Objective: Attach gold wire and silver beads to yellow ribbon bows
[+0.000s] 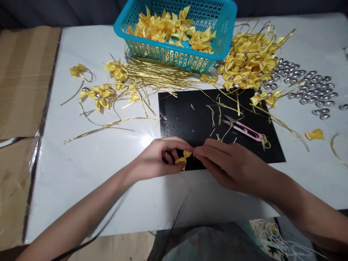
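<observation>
a white table (62, 170) stretches before me, brown cardboard (24, 79) to its left, a dark, folded backdrop (67, 12) beyond its far edge, a bright glare (146, 140) on its top.

Noted by look: bow (187, 154) of smooth, satin-like cloth, cords (157, 74) with shiny metallic finish, beads (324, 116) smooth and highly glossy, basket (163, 52) of perforated plastic, scissors (255, 136) part metal, mat (179, 123) smooth with slight sheen, tabletop (108, 203) glossy, cardboard (27, 83) mostly matt.
</observation>
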A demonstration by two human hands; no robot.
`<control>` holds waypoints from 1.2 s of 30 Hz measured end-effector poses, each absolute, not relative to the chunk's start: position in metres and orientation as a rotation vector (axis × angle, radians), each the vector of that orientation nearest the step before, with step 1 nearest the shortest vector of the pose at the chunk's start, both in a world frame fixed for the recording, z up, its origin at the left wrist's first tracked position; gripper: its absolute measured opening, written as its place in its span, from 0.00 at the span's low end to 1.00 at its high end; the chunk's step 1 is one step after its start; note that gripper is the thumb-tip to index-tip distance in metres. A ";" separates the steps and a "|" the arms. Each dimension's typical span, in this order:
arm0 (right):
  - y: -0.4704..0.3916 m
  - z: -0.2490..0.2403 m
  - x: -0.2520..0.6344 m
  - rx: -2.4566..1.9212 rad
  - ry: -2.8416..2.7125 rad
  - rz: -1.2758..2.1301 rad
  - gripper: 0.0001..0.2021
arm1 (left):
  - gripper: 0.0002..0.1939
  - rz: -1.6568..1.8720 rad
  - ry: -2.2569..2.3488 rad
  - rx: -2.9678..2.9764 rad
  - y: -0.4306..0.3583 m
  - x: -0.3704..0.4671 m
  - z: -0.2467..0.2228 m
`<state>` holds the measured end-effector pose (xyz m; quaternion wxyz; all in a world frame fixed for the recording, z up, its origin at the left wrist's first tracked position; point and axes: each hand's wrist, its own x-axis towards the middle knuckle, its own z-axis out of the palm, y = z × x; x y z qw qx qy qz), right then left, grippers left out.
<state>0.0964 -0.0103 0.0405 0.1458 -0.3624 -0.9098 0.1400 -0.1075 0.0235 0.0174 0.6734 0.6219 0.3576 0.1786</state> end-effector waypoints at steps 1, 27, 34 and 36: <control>-0.010 0.040 0.097 -1.040 -2.618 0.403 0.09 | 0.14 0.402 0.803 1.401 0.024 -0.107 0.018; -0.016 0.046 0.089 -0.939 -2.738 0.096 0.13 | 0.15 0.359 0.813 1.423 0.024 -0.110 0.016; -0.022 0.042 0.082 -0.945 -2.747 -0.073 0.16 | 0.16 0.366 0.798 1.413 0.024 -0.111 0.015; -0.022 0.040 0.081 -0.948 -2.735 -0.084 0.17 | 0.16 0.367 0.797 1.415 0.024 -0.111 0.014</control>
